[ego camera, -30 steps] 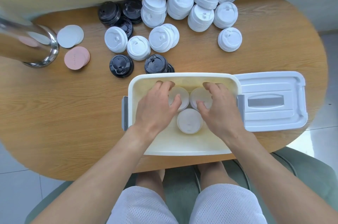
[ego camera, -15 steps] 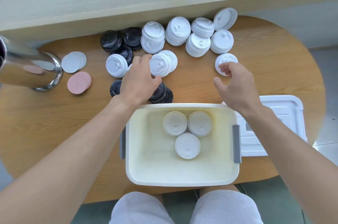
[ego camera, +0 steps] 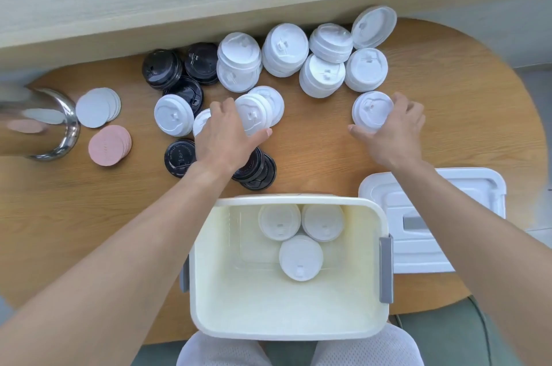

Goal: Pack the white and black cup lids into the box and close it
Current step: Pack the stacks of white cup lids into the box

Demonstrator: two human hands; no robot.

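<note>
From my remote seat I see the right hand (ego camera: 394,132) curled round a short stack of white cup lids (ego camera: 372,110) on the wooden table (ego camera: 466,115), thumb at its near edge and fingers round its far right side. The left hand (ego camera: 222,138) lies over another white lid stack (ego camera: 252,115), thumb spread out below it; I cannot tell whether its fingers have closed on anything. More white lid stacks (ego camera: 285,49) crowd the far edge, with black lid stacks (ego camera: 162,68) to their left and a black pair (ego camera: 257,170) partly under the left wrist. The cream box (ego camera: 379,270) sits open at the near edge, three white lids (ego camera: 300,256) lying flat on its floor. The box's lid (ego camera: 466,234) rests just beside it on the right. A steel container (ego camera: 59,127) and grey and pink discs (ego camera: 109,144) sit far left.
</note>
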